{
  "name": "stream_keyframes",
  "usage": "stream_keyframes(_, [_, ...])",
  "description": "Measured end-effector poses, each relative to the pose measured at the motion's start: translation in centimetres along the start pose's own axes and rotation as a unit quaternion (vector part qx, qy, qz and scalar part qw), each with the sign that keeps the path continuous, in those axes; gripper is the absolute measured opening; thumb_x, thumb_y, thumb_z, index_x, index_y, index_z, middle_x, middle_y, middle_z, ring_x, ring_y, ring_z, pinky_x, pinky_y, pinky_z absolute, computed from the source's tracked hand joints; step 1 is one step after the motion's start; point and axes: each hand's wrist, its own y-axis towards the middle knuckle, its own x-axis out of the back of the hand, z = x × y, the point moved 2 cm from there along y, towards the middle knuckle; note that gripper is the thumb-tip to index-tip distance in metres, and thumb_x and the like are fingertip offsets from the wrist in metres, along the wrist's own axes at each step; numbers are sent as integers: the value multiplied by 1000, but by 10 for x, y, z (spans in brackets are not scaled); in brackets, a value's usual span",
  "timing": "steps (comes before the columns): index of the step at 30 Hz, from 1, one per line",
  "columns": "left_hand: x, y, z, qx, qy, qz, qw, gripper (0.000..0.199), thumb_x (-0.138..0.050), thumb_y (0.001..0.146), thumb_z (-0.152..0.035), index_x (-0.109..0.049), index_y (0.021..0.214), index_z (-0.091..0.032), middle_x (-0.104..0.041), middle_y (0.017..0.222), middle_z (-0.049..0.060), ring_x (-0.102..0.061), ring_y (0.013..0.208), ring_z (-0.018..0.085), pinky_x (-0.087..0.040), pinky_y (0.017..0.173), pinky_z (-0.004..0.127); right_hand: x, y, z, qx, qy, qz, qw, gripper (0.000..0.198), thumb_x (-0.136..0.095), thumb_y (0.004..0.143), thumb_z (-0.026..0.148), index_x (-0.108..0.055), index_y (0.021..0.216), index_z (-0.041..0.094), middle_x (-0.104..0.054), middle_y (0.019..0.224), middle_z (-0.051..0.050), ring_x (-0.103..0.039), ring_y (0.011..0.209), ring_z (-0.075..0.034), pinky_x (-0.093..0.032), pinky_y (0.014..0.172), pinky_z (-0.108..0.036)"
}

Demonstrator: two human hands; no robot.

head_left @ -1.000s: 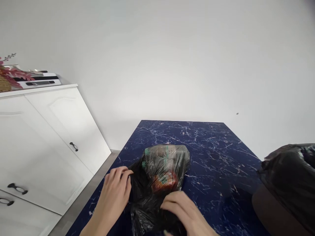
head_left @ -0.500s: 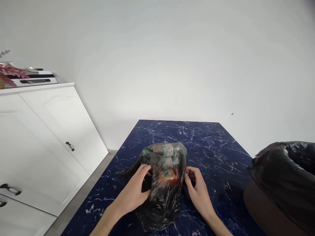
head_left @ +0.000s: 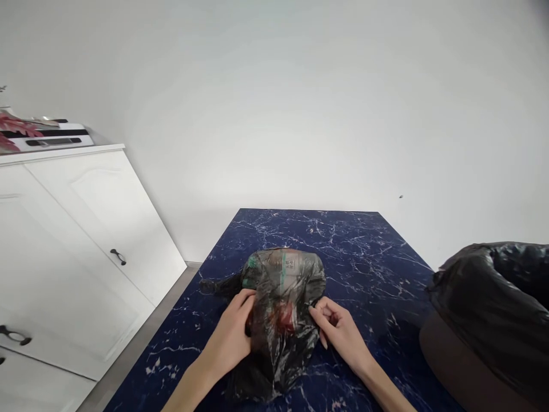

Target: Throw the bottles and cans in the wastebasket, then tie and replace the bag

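Note:
A thin black plastic bag [head_left: 278, 343] lies on the blue marbled table [head_left: 343, 246], bulging with packaged things that show through it. A greenish pack with a white label [head_left: 290, 264] is at its far end, and something red [head_left: 285, 317] is in the middle. My left hand [head_left: 234, 326] is curled round the bag's left side, its fingertips partly hidden by the plastic. At the right side, my right hand [head_left: 337, 329] pinches the edge of the bag between thumb and fingers.
A brown bin [head_left: 450, 355] lined with a black bag [head_left: 476, 286] stands at the right, beside the table. A white cabinet [head_left: 94, 229] is on the left, with a white-and-black object [head_left: 60, 139] and red leaves [head_left: 19, 125] on top. A pale wall [head_left: 300, 114] closes off the back.
My right hand has moved a little left, pulling in the bag's right edge. The plastic has shifted, so the white label and red thing show more clearly.

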Motion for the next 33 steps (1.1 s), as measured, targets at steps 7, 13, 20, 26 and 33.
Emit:
stream_keyframes(7, [85,-48,30,157,6,-127,979,73,-84,79,-53,-54,144,-38,-66,141,7,-73,116,33,-64,85,37,11,3,-6,-48,143,-113,982,52,-79,85,64,-50,73,23,-37,61,8,-28,49,-8,-29,46,-23])
stream_keyframes(13, [130,-76,55,226,86,-253,937,81,-84,69,-69,-62,138,-34,-73,130,7,-70,118,37,-63,78,36,18,2,-13,-79,181,-132,971,45,-81,86,59,-54,78,24,-49,74,3,-34,56,-10,-36,50,-25])
stream_keyframes(20, [126,-51,74,219,126,-254,934,71,-74,78,-65,-58,139,-32,-65,146,7,-65,129,38,-59,94,44,22,4,-18,-63,232,-152,959,46,-81,87,54,-51,72,23,-36,68,6,-26,54,-9,-34,47,-23])
stream_keyframes(26, [111,-19,93,208,125,-245,939,79,-71,79,-62,-50,144,-23,-60,149,14,-62,132,39,-55,103,48,23,4,-16,-47,262,-139,954,47,-82,87,49,-48,69,22,-32,67,7,-25,54,-9,-33,45,-22])
stream_keyframes(33, [103,-3,107,206,124,-239,941,80,-71,81,-59,-47,146,-19,-58,148,18,-57,136,40,-48,112,53,12,-3,-5,-66,262,-38,962,47,-83,87,46,-47,68,22,-32,64,8,-26,51,-7,-29,44,-22])
